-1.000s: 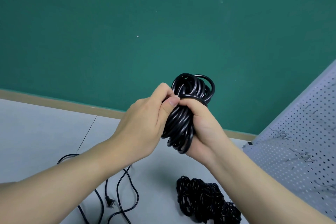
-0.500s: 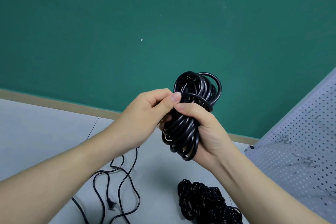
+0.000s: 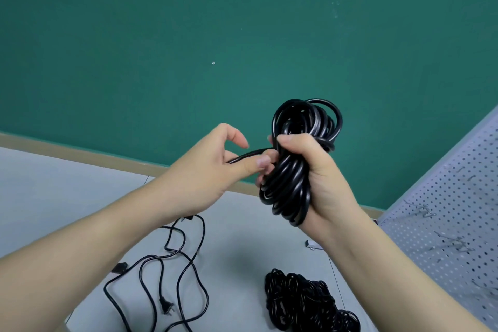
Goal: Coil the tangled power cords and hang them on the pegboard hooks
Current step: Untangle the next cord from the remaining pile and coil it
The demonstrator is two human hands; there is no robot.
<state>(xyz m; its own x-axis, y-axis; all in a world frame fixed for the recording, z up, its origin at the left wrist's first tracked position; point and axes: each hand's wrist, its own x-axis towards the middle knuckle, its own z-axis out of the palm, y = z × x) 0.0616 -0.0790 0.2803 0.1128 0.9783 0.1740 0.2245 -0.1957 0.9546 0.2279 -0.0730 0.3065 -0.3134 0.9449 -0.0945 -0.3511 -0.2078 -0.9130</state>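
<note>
The right hand (image 3: 318,170) is clenched round the middle of a black coil (image 3: 293,164), held upright in the air above the table (image 3: 54,191). The left hand (image 3: 213,170) pinches the cord's free strand (image 3: 248,155) between thumb and fingers just beside the coil, forefinger lifted. Loose cord (image 3: 172,275) trails on the table; a second bundle (image 3: 304,302) lies near the pegboard (image 3: 444,213).

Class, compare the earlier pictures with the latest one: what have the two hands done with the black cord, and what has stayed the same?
The left hand has come off the coiled cord and moved left, now pinching a loose strand drawn out sideways from it. The right hand still grips the coil upright. The tangled pile, the loose cord on the table and the pegboard are unchanged.
</note>
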